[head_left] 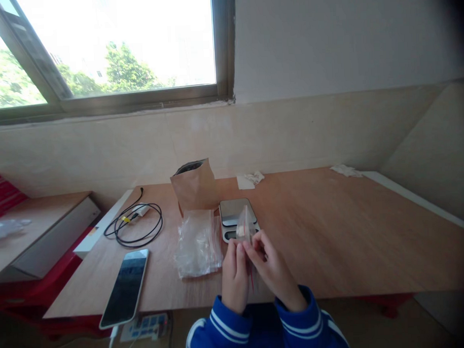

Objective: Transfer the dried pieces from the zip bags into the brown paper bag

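Blue sleeves with white stripes come in closest, and out of them reach both hands, drawn together at the table's near edge. The left hand pinches a small clear zip bag between thumb and fingers; the right hand meets it from the other side, fingers curled, thumb and fingertips pinching the same bag. Two sides gripped, presumably because such limp film would fold in one hand. Something pale seems to be inside, too blurred to name, and a red line hangs below the fingers, likely the zip strip.

Right behind, partly hidden by the bag, sits a kitchen scale, display toward the person, probably for easy reading. Just left, a pile of clear plastic bags lies flat, within easy reach of the left hand. Behind that, a kraft paper pouch stands upright, mouth up, so its contents would stay in.

Farther left, a smartphone overhangs the table edge, a white cable plugged into its near end; beyond it, a black cable lies loosely coiled.
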A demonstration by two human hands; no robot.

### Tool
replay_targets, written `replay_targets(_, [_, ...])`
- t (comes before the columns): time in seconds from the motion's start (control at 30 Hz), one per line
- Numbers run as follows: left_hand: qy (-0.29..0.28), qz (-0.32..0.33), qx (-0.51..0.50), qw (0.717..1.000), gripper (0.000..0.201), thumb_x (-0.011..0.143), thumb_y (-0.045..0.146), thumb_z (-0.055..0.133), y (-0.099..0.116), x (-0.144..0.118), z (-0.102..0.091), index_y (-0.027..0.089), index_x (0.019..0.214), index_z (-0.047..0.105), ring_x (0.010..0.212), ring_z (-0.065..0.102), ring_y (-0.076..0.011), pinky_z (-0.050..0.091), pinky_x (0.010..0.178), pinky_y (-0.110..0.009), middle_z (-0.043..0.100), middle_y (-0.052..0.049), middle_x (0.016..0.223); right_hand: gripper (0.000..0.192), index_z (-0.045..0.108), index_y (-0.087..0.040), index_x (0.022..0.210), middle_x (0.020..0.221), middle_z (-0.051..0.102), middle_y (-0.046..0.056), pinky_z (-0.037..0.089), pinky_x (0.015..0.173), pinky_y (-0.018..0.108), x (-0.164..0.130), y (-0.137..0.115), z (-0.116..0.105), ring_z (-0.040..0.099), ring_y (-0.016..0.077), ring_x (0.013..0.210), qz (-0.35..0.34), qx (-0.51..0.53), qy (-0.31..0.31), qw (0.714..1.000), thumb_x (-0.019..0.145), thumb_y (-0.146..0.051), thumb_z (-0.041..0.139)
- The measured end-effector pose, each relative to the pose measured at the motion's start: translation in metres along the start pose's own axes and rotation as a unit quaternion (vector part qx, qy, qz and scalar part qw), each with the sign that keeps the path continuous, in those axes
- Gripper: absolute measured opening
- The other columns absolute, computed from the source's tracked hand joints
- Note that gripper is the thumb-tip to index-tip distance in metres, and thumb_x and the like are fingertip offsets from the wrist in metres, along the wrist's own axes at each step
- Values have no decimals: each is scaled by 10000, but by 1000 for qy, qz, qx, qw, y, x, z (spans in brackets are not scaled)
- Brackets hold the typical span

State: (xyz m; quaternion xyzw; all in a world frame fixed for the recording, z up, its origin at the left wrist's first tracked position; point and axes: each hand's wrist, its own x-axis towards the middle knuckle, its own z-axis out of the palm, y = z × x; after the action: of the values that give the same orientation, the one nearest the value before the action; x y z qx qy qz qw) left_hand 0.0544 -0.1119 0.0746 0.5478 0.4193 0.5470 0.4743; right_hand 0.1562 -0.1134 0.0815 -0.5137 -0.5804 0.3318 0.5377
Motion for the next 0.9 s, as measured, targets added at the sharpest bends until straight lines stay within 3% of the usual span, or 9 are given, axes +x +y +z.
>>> replay_targets(0.2, [-10, -47, -26, 998, 445, 903, 577, 324, -8, 0, -1, 192, 812, 528, 677, 502, -143, 451, 650, -270, 545, -22, 742, 278, 428, -234, 778, 629, 499, -39, 404, 530, 226, 1, -3, 0, 517, 132, 574, 0, 1, -77, 997, 934, -461, 392])
replay_targets(0.37, [33, -25, 1, 999, 368, 873, 545, 445, -13, 4, -7, 197, 885, 563, 829, 534, -164, 451, 757, -269, 575, -38, 842, 255, 474, -236, 842, 758, 574, -9, 451, 651, 238, 0, -4, 2, 580, 150, 704, -5, -5, -81, 997, 955, -430, 354])
replay_targets(0.57, [17, 4, 19, 1000, 318, 896, 459, 463, -7, 6, -7, 190, 727, 467, 675, 449, -113, 401, 659, -225, 448, 28, 693, 211, 489, -233, 858, 801, 593, -5, 462, 701, 236, -1, -3, 8, 583, 141, 730, -27, 5, -95, 995, 955, -373, 364])
replay_targets(0.7, [7, 27, 76, 997, 351, 892, 461, 458, -5, 9, -12, 189, 671, 441, 623, 425, -110, 365, 602, -227, 425, 32, 643, 217, 481, -220, 775, 662, 531, -30, 412, 565, 215, 0, 2, 8, 525, 125, 598, -32, -3, -51, 998, 922, -371, 431])
replay_targets(0.77, [45, 31, 95, 994, 376, 888, 479, 449, -3, 12, -21, 193, 645, 420, 572, 393, -104, 337, 559, -228, 394, 43, 595, 262, 461, -215, 720, 607, 474, -43, 381, 536, 215, 2, 8, 2, 476, 117, 558, -35, -11, 23, 999, 905, -401, 455])
replay_targets(0.83, [120, 27, 97, 988, 393, 885, 500, 434, 0, 15, -34, 197, 636, 409, 529, 364, -97, 318, 527, -224, 363, 54, 557, 318, 432, -214, 673, 573, 419, -54, 360, 524, 218, 4, 14, -9, 429, 110, 531, -26, -15, 122, 992, 892, -441, 471])
replay_targets(0.9, [124, 12, 108, 986, 413, 850, 513, 492, 3, 19, -45, 190, 604, 413, 513, 361, -87, 307, 507, -215, 371, 54, 543, 359, 418, -214, 654, 550, 377, -64, 341, 500, 219, 6, 19, -19, 387, 103, 503, -9, 3, 179, 984, 883, -483, 480])
